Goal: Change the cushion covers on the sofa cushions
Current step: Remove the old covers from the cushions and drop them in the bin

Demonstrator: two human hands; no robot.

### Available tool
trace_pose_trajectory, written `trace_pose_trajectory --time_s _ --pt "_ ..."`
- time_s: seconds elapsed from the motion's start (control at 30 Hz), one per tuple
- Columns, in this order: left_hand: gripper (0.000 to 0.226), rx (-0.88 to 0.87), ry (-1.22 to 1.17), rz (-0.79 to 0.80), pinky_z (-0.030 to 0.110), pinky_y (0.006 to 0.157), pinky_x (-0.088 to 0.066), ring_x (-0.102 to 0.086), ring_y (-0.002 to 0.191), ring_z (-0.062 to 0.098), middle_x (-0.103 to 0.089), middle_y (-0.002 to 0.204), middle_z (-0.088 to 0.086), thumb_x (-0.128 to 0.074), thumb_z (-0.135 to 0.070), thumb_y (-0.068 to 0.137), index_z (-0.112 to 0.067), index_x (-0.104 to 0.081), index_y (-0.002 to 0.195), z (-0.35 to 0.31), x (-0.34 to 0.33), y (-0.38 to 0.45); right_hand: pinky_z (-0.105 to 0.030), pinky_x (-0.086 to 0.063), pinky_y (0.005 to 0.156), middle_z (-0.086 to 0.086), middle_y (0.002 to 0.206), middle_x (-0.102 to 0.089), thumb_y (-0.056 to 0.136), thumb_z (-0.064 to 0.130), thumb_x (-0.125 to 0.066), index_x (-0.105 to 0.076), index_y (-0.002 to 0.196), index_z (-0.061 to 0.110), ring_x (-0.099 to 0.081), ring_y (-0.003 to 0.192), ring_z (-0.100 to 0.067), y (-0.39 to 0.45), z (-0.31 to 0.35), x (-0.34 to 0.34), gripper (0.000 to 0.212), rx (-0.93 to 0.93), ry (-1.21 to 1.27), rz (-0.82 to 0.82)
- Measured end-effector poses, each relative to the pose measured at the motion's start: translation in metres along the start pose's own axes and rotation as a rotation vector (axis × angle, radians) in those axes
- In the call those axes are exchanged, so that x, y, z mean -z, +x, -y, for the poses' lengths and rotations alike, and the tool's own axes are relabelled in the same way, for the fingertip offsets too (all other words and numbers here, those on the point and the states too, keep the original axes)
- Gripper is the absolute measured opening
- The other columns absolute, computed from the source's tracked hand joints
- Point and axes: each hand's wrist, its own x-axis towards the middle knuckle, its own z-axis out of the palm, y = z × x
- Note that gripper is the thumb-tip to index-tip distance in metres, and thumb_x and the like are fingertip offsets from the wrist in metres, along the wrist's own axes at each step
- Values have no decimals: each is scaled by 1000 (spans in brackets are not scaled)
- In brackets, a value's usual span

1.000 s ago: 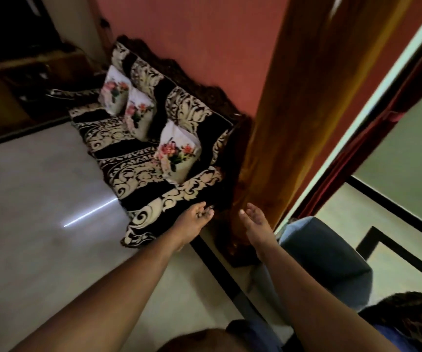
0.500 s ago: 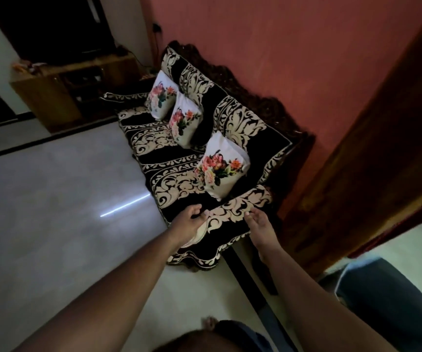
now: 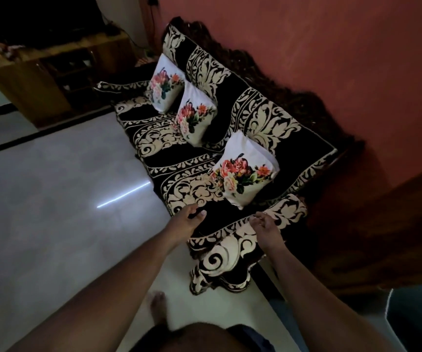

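Both hands reach out empty toward the near end of the sofa (image 3: 230, 179). The left hand (image 3: 187, 222) hangs over the front edge of the seat with fingers loosely extended and thumb apart, gripping nothing. The right hand (image 3: 264, 228) hovers over the draped armrest, fingers relaxed and slightly curled, also holding nothing; whether its fingertips touch the cloth I cannot tell.

Just beyond and between the two hands stands the nearest cushion (image 3: 245, 171), white with a printed bouquet, propped on one corner against the sofa back so its face shows to the room. Arms spread on either side of it suit a two-handed lift, and I judge that picking it up is the step in hand; no cover has come off yet, so the task looks barely begun.

Farther from the hands, along the seat, lean the middle cushion (image 3: 196, 118) and the far cushion (image 3: 165, 83), in the same cover, propped the same way and close beside each other. All three rest on a black-and-cream patterned throw (image 3: 268, 118) that covers seat, back and armrest and hangs down below the right hand, likely there to protect the upholstery.

Past the far end of the sofa stands a wooden cabinet (image 3: 50, 80). Left of the left hand lies pale floor (image 3: 52, 186), and a red wall (image 3: 331, 47) rises behind the sofa.
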Motion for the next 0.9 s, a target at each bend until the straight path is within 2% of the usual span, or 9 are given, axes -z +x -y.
trace_pose_trajectory --time_s 0.1,0.3,0.43,0.5,0.57,0.63,0.7,0.77,0.9 --pt "74 -16 42 45 32 113 -35 -43 139 18 -46 152 -2 -56 -63 91 -22 -42 151 7 38 36 -32 -41 94 -6 138 -57 97 48 -59 -48 144 19 -54 123 -23 15 15 -39 56 -31 36 -68" --pt "66 -43 146 160 24 105 -37 -50 128 14 -50 147 -3 -54 -58 95 -21 -44 149 7 101 98 -32 -36 91 -4 148 -49 97 48 -60 -45 145 23 -49 133 -25 36 47 -95 57 -134 207 -154" --pt "65 -35 187 219 35 108 -43 -53 127 19 -53 138 -3 -55 -58 94 -19 -47 146 -3 118 143 -35 -38 94 -4 151 -46 97 48 -60 -43 147 25 -46 136 -24 57 59 -105 58 -176 251 -172" --pt "69 -31 202 246 40 109 -44 -55 126 20 -55 141 -2 -56 -64 91 -23 -48 146 -9 120 170 -38 -40 99 -3 154 -43 96 49 -61 -42 147 26 -43 138 -25 78 61 -104 59 -196 270 -182" --pt "71 -19 229 264 38 103 -48 -58 123 23 -58 138 -1 -56 -68 89 -27 -49 145 -15 117 199 -38 -41 102 -3 154 -42 96 49 -60 -41 148 26 -43 139 -25 105 62 -101 59 -215 260 -204" --pt "69 -19 265 292 33 91 -52 -63 117 25 -60 134 0 -57 -68 88 -29 -49 144 -21 113 227 -39 -43 101 -3 154 -41 97 48 -59 -41 148 26 -44 138 -24 134 61 -100 59 -226 246 -219" --pt "73 -12 266 311 34 84 -58 -65 108 19 -58 135 -2 -58 -73 83 -31 -49 142 -28 106 260 -38 -44 100 -2 154 -41 97 48 -59 -40 148 25 -45 137 -24 171 60 -97 59 -238 215 -230" --pt "69 -1 261 325 32 78 -57 -66 99 16 -60 132 -1 -60 -69 85 -32 -50 141 -40 99 287 -39 -45 101 -1 154 -42 96 50 -59 -39 149 25 -46 136 -24 206 58 -91 62 -257 132 -226" --pt "60 28 342 335 36 94 -50 -62 111 20 -59 130 -3 -58 -56 94 -24 -49 144 -67 76 354 -39 -44 100 -2 154 -42 97 48 -59 -40 148 27 -45 136 -28 275 58 -68 59 -304 20 -208"
